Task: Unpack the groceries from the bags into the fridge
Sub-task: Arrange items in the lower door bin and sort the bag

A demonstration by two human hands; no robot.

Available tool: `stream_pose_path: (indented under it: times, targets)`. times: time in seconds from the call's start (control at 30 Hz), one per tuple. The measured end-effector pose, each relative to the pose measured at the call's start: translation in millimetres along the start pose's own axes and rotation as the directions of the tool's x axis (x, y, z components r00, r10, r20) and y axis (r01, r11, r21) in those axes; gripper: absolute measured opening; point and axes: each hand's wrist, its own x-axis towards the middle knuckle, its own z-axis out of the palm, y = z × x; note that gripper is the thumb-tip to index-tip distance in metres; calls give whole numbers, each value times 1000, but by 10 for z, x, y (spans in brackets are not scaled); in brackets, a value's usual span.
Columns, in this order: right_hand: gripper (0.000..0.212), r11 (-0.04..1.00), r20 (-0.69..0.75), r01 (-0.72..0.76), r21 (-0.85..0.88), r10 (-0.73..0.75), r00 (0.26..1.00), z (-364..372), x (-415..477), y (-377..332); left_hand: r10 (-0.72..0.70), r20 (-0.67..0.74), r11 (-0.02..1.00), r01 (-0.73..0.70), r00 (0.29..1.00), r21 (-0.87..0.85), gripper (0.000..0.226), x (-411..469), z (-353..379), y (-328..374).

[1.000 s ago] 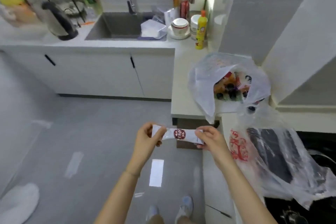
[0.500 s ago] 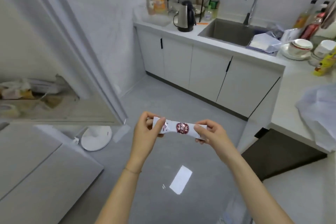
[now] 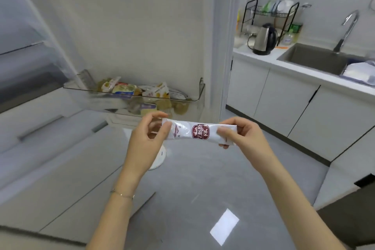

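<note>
A person's left hand and right hand each pinch one end of a long white packet bearing a round dark-red emblem, holding it level in the air above the grey floor. Just beyond the packet, a clear fridge door shelf holds several yellow and white food packs. To the right, a white table carries a steel kettle, a black dish rack and a sunken sink with its tap.
</note>
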Motion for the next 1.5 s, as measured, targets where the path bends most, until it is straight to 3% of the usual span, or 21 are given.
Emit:
stream_pose_path:
  times: [0.27, 0.4, 0.6, 0.8, 1.1, 1.37, 1.5]
  targets:
    - [5, 974, 16, 223, -26, -223, 975, 545, 263, -546, 152, -150, 940, -95, 977, 328, 29, 226, -709, 141]
    - [4, 938, 13, 334, -98, -334, 942, 720, 441, -771, 288, -145, 787, -148, 947, 599, 49, 341, -1058, 156]
    - [2, 905, -58, 364, -219, -384, 922, 1001, 726, -898, 309, -81, 570, -116, 948, 813, 64, 588, -1333, 32]
    - [3, 852, -124, 297, -431, -382, 916, 1302, 1084, -819, 325, 30, 494, -196, 945, 847, 68, 809, -1516, -157]
    - [7, 867, -240, 142, -478, -284, 928, 1919, 1528, -788, 338, 167, 476, -322, 926, 819, 71, 1036, -2072, -418]
    - [12, 761, -149, -82, -644, -20, 989, 2053, 1583, -755, 375, 218, 521, -399, 901, 755, 69, 1156, -2118, -548]
    - [19, 747, -151, -95, -658, -7, 989, 2011, 1556, -712, 392, 236, 532, -428, 889, 731, 71, 1175, -2041, -545]
